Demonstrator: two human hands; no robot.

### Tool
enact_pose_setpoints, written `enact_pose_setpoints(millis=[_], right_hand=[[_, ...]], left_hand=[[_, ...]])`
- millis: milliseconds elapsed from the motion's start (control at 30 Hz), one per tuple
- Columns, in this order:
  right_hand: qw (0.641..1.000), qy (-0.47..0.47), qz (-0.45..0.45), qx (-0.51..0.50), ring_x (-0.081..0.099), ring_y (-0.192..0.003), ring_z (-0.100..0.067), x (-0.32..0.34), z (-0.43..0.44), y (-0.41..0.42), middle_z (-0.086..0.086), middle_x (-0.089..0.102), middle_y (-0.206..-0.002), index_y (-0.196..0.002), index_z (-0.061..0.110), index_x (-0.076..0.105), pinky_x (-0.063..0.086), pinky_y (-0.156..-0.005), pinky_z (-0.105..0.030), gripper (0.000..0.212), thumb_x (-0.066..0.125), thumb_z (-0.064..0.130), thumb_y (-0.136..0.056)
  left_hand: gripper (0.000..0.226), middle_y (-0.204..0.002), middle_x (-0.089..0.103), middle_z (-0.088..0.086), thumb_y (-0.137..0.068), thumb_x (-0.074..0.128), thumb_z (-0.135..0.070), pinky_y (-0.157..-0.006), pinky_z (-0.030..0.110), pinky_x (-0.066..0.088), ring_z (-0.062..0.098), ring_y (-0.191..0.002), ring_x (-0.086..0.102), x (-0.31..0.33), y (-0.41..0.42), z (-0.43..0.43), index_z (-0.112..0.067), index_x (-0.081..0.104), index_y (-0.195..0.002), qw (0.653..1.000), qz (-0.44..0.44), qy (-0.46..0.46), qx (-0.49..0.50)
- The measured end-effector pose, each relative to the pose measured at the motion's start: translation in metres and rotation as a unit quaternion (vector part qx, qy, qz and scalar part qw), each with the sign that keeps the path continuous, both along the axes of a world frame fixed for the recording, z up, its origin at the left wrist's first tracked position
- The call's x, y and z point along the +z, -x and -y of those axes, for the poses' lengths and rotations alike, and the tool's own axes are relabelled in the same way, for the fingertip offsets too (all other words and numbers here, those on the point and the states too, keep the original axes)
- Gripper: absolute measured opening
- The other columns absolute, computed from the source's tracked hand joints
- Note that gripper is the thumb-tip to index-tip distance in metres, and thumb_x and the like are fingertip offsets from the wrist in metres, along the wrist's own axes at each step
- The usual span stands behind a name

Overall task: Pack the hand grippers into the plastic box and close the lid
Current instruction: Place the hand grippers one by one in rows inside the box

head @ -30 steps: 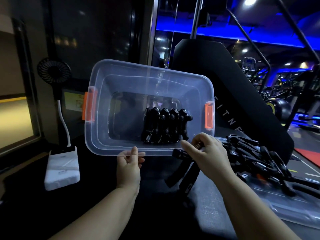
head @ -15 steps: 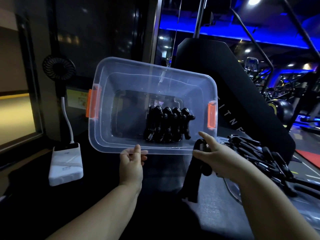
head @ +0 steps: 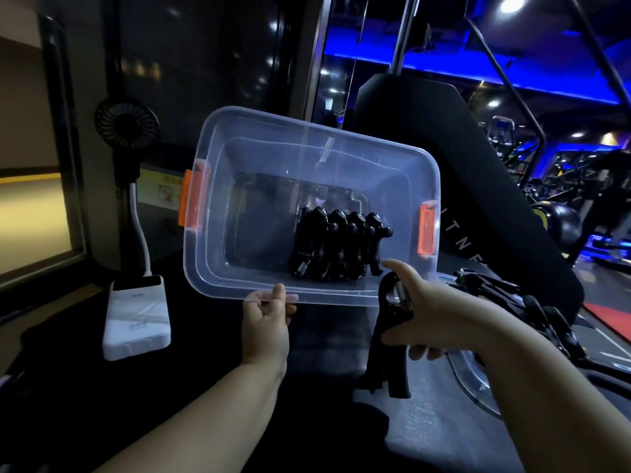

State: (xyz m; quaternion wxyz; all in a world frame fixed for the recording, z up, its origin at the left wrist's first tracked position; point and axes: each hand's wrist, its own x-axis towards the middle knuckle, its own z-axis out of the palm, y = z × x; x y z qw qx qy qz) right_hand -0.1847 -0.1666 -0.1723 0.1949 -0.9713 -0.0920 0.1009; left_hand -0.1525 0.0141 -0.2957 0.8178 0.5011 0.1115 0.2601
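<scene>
A clear plastic box [head: 239,165] with orange side latches is tipped up so its opening faces me. My left hand [head: 266,319] grips its near rim. Several black hand grippers [head: 338,247] stand packed side by side at the box's lower right. Just below the rim's right end, my right hand [head: 426,312] holds one black hand gripper [head: 389,349] by its spring end, handles hanging down. A pile of more black hand grippers [head: 512,298] lies to the right, on the clear lid [head: 474,373].
A white power bank [head: 136,319] with a small black fan [head: 126,124] on a white stalk sits at the left on the dark tabletop. A black padded gym machine [head: 461,158] rises behind the box. The gym floor lies beyond at right.
My right hand has turned the held hand gripper so its handles hang straight down and has shifted it slightly right, below the box rim. The box has tilted a little more.
</scene>
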Motion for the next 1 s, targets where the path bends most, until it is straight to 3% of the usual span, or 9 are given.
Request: enact_pose_setpoints(millis=[67,200,400,567,700,800,900,1000], right_hand=[[0.999,0.035,0.013,0.003,0.056,-0.043,-0.015,0.0,-0.001,-0.003,-0.004,0.066,-0.056,-0.142,0.052,0.004,0.046,-0.045,-0.025,0.099,0.066,0.011,-0.077],[0.999,0.011,0.042,0.028,0.057,-0.043,-0.016,0.005,-0.002,-0.009,-0.005,0.062,-0.059,-0.138,0.055,0.018,0.052,-0.049,-0.035,0.091,0.063,0.004,-0.077],[0.963,-0.231,0.131,0.044,0.053,-0.047,-0.019,0.023,-0.01,-0.03,0.002,0.055,-0.049,-0.132,0.052,0.035,0.046,-0.049,-0.033,0.084,0.066,-0.006,-0.08],[0.938,-0.285,0.198,0.015,0.048,-0.054,-0.022,0.025,-0.048,-0.066,-0.003,0.053,-0.061,-0.134,0.057,0.03,0.043,-0.054,-0.034,0.084,0.06,0.0,-0.081],[0.946,-0.242,0.216,-0.011,0.048,-0.047,-0.017,0.019,-0.086,-0.093,-0.003,0.057,-0.068,-0.141,0.051,0.024,0.039,-0.043,-0.024,0.08,0.053,0.006,-0.082],[0.961,-0.174,0.215,-0.009,0.055,-0.057,-0.02,0.008,-0.111,-0.116,-0.007,0.059,-0.093,-0.147,0.042,0.015,0.042,-0.048,-0.025,0.082,0.05,0.008,-0.082],[0.971,-0.129,0.202,-0.019,0.055,-0.071,-0.024,-0.003,-0.127,-0.138,-0.013,0.059,-0.112,-0.149,0.037,0.011,0.035,-0.047,-0.024,0.081,0.047,0.008,-0.082],[0.974,-0.111,0.194,-0.027,0.055,-0.079,-0.027,-0.01,-0.138,-0.156,-0.012,0.056,-0.108,-0.149,0.035,0.013,0.035,-0.049,-0.025,0.081,0.047,0.006,-0.081]], left_hand=[[0.011,-0.081,0.066,-0.001,-0.096,0.051,-0.023,-0.07,0.022,0.043,0.008,-0.071,0.056,0.0,0.0,0.0,-0.018,0.046,-0.088,1.0,0.001,-0.003,0.004],[0.012,-0.078,0.066,-0.002,-0.095,0.053,-0.021,-0.066,0.02,0.043,-0.002,-0.062,0.058,0.0,-0.002,-0.002,-0.016,0.046,-0.087,1.0,0.0,-0.009,0.01],[0.013,-0.08,0.067,-0.002,-0.096,0.051,-0.023,-0.069,0.022,0.043,0.004,-0.069,0.058,0.002,0.002,-0.002,-0.01,0.049,-0.097,1.0,0.012,-0.005,-0.002],[0.019,-0.079,0.068,0.001,-0.099,0.043,-0.027,-0.071,0.023,0.045,0.004,-0.071,0.062,-0.003,-0.002,-0.005,-0.009,0.051,-0.097,0.999,0.035,0.012,-0.009],[0.017,-0.072,0.07,0.001,-0.1,0.041,-0.024,-0.072,0.022,0.046,0.013,-0.078,0.064,-0.006,-0.006,-0.003,-0.014,0.051,-0.09,0.997,0.044,0.065,-0.014],[0.018,-0.077,0.069,0.008,-0.1,0.041,-0.024,-0.069,0.021,0.047,0.014,-0.077,0.063,-0.008,-0.007,-0.003,-0.014,0.052,-0.09,0.996,0.046,0.074,-0.012],[0.016,-0.07,0.069,0.004,-0.099,0.042,-0.022,-0.068,0.022,0.046,0.013,-0.072,0.064,-0.007,-0.008,-0.004,-0.014,0.051,-0.088,0.995,0.048,0.085,-0.018],[0.013,-0.075,0.068,0.012,-0.099,0.042,-0.019,-0.067,0.022,0.046,0.01,-0.066,0.063,-0.006,-0.009,-0.006,-0.015,0.051,-0.09,0.994,0.039,0.104,-0.023]])
